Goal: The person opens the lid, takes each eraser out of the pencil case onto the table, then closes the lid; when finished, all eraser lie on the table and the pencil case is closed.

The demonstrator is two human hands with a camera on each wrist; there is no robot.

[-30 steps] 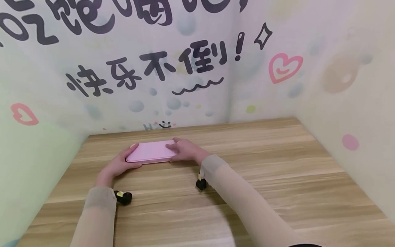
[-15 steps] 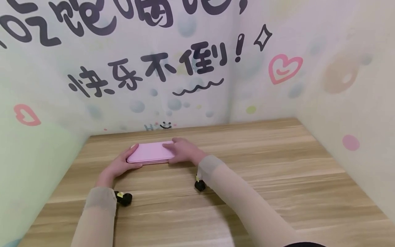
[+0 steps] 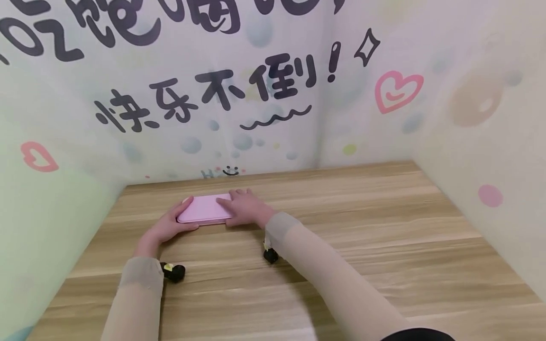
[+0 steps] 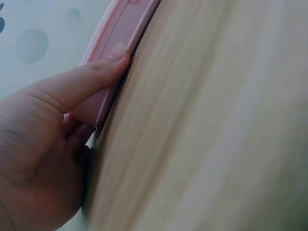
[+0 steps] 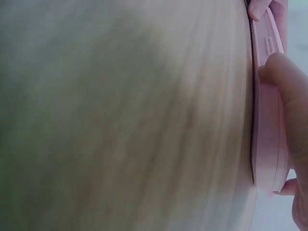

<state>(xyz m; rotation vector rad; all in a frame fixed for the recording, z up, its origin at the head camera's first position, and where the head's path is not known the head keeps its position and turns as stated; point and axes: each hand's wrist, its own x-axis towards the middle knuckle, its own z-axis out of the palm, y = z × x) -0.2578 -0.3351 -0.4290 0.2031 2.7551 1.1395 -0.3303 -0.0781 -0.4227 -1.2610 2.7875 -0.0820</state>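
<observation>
A flat pink case [image 3: 204, 207] with rounded corners and a lid seam lies on the wooden table, long side toward me. My left hand [image 3: 169, 223] holds its left end, and in the left wrist view the thumb [image 4: 103, 71] presses the case's near side wall [image 4: 126, 29]. Over the right end, my right hand [image 3: 248, 208] grips with one finger on the lid. The right wrist view has the right thumb [image 5: 284, 79] against the near wall, just beside a small clasp [image 5: 269, 45]. The case's right end is hidden under the right hand in the head view.
The wood-grain table [image 3: 341, 227] runs back to a printed backdrop [image 3: 273, 104] with dark lettering and hearts. Pale side walls [image 3: 477, 142] stand left and right. A small black device [image 3: 174, 272] hangs at the left wrist, another [image 3: 270, 255] at the right.
My right hand has slid left along the case, covering more of its lid. The left hand and the case stay in about the same place.
</observation>
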